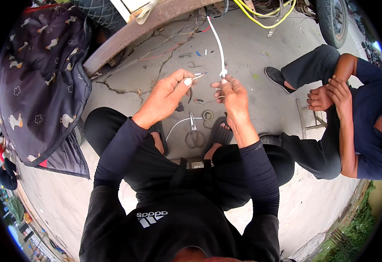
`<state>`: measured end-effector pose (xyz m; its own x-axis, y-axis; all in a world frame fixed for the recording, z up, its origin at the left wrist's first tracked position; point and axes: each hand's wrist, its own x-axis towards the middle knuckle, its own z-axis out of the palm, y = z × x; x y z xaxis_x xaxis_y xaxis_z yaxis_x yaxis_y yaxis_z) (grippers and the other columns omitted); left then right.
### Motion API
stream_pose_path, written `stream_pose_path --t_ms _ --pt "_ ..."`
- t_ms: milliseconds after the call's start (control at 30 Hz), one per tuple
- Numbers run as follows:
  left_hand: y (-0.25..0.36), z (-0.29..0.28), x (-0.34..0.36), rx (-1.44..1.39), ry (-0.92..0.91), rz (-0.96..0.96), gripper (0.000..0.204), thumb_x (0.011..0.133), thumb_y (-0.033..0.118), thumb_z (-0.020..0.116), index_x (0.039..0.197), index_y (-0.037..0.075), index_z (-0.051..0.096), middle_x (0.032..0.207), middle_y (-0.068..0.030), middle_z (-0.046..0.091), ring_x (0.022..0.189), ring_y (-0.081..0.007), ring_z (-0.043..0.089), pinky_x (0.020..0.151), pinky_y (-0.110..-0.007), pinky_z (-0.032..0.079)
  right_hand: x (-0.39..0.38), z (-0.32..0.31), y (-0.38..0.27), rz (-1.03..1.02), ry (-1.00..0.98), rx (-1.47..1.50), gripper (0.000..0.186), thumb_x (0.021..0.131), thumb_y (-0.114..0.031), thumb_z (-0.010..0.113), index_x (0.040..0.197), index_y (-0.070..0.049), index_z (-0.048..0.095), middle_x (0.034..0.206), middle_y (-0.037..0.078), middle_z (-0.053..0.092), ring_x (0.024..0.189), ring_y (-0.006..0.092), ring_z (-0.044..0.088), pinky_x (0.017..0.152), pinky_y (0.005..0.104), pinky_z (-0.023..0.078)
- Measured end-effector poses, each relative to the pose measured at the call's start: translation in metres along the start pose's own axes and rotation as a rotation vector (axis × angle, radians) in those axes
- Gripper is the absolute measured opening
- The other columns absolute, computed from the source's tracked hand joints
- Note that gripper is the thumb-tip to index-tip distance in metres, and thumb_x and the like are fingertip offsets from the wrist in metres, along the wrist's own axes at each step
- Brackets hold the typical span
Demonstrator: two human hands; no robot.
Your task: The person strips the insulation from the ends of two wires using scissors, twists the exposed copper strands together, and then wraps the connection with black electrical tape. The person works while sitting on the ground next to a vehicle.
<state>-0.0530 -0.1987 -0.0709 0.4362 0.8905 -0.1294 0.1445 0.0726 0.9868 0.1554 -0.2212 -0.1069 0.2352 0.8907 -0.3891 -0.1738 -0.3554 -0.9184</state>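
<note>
My left hand [167, 95] is closed in a pinch, thumb against forefinger, on a thin wire [198, 76] with a pale length and a darker tip. To its right, my right hand [234, 98] grips the lower end of a white cable [219, 43] between thumb and fingers. This cable runs up to the metal frame at the top, and its held end looks split or peeled, though the fingers partly hide it. Below my hands, between my feet, scissors [193, 131] lie on the ground beside a small roll of tape [207, 115] and a loose white cable piece [173, 126].
A rusty metal beam [156, 19] crosses the upper left. Yellow cable [265, 14] hangs near a wheel [333, 19] at upper right. Another person [348, 109] sits at right, beside a low stool [309, 120]. A dark patterned cover [42, 83] drapes at left. Cracks mark the concrete.
</note>
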Motion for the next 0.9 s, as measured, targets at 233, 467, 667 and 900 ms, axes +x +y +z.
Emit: stream_pose_path --t_ms 233,467,667,900 --pt "0.010 0.060 0.055 -0.317 -0.103 -0.017 0.021 0.106 0.023 0.056 0.115 0.004 0.059 0.096 -0.0002 0.061 0.073 -0.0072 0.054 0.065 -0.023 0.044 0.003 -0.077 -0.058 0.113 -0.049 0.087 0.025 0.099 -0.015 0.063 0.117 0.003 0.063 0.096 0.008 0.073 0.072 0.0102 0.061 0.064 0.0253 0.049" --pt "-0.020 0.087 0.101 -0.468 -0.083 -0.078 0.018 0.099 0.020 0.068 0.109 0.005 0.065 0.091 -0.0001 0.067 0.075 -0.0057 0.058 0.064 -0.022 0.047 0.032 -0.084 -0.035 0.130 -0.163 0.294 0.024 0.098 -0.015 0.068 0.116 0.001 0.067 0.095 0.006 0.071 0.074 0.0097 0.062 0.064 0.0243 0.049" --pt "-0.042 0.089 0.118 -0.519 -0.057 -0.126 0.013 0.098 0.015 0.068 0.106 0.005 0.066 0.095 -0.0021 0.069 0.082 -0.0079 0.061 0.074 -0.022 0.050 0.056 -0.082 -0.024 0.174 -0.190 0.331 0.025 0.097 -0.016 0.070 0.115 0.001 0.067 0.091 0.003 0.069 0.075 0.0090 0.061 0.066 0.0241 0.049" --pt "-0.052 0.086 0.129 -0.492 -0.070 -0.152 0.011 0.099 0.014 0.067 0.106 0.005 0.066 0.094 -0.0003 0.068 0.081 -0.0070 0.059 0.073 -0.023 0.049 0.075 -0.077 -0.016 0.164 -0.232 0.339 0.022 0.096 -0.015 0.071 0.111 0.001 0.069 0.089 0.003 0.068 0.075 0.0088 0.061 0.066 0.0239 0.050"
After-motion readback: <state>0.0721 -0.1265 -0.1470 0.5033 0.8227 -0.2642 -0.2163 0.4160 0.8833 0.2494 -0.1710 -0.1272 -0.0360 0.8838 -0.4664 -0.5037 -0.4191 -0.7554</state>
